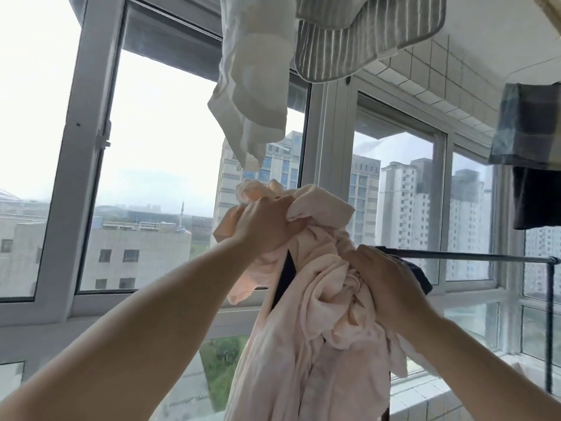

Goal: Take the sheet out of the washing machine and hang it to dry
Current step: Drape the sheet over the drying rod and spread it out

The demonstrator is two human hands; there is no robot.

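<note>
One pale pink sheet [318, 299] hangs bunched in the middle of the scene, held up in front of the windows [170, 165] and just left of the one metal rail [473, 256] that runs off to the right. Two hands hold it: the left hand [267, 226], higher and to the left, has its fingers curled tight into the top folds, and the right hand [382, 278], lower and near the rail's end, grips a wad of the cloth. Four other pieces of laundry hang around: a white cloth [252, 86] and a striped cloth [349, 41] overhead, a checked cloth [528, 126] and a dark cloth [537, 199] at far right.
</note>
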